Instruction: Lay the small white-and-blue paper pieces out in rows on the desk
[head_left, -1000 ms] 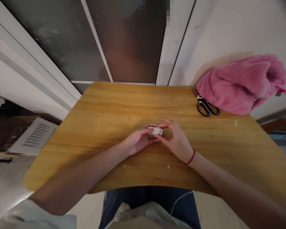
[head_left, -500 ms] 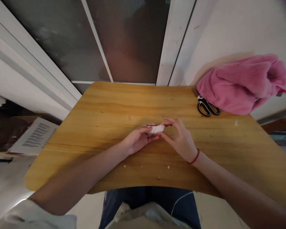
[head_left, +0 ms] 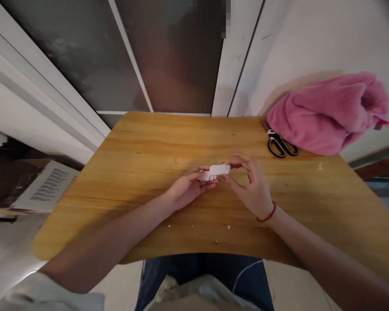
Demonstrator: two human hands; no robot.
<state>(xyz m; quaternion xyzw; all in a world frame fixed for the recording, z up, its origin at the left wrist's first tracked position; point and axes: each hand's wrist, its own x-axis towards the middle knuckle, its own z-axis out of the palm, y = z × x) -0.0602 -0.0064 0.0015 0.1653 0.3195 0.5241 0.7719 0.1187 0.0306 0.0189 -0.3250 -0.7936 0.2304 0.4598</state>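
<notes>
- A small stack of white slips (head_left: 219, 170) is held above the near-middle part of the table (head_left: 181, 138), between the two hands.
- The left end of the stack is gripped by the left hand (head_left: 187, 193), with the thumb laid over the top and the other fingers curled beneath and along the far side.
- The right end is pinched by the right hand (head_left: 254, 190), with the thumb at the near edge and fingers at the far edge; a rounded gap is left between them.
- The upper slips are offset to the right of the lower ones, which are partly covered by them.
- A red band (head_left: 268, 214) is worn on the right wrist.
- At the far right, black-handled scissors (head_left: 278, 144) are placed just beside a pink plush item (head_left: 327, 114).
- White crumbs (head_left: 228, 226) are scattered near the table's near edge.
</notes>
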